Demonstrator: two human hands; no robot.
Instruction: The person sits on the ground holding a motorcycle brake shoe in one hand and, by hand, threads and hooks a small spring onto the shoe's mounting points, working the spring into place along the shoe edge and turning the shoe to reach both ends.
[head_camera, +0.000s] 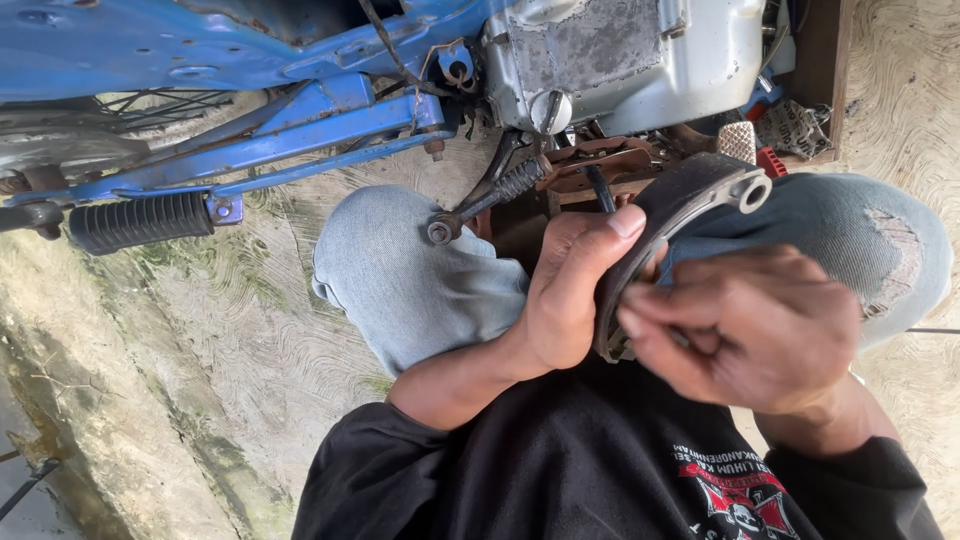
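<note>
Brake shoe (672, 205), curved with a dark lining, is held above the person's lap, gripped by the left hand (572, 290) along its inner edge and pinched by the right hand (745, 330) at its lower end. Blue motorcycle frame (280, 130), grey engine case (620, 60) and black footpeg (140, 222) lie just beyond. Shoe's lower end is hidden behind fingers.

Outdoors in soft daylight. Rough grey concrete floor (250, 330) with swirly lines and green mossy patches. Cracked, crumbly edge at lower left. Blue motorbike frame (300, 120) up top, with a black rubber footpeg (140, 222). Silver engine case (620, 60) beside it, dusty and scratched.
</note>
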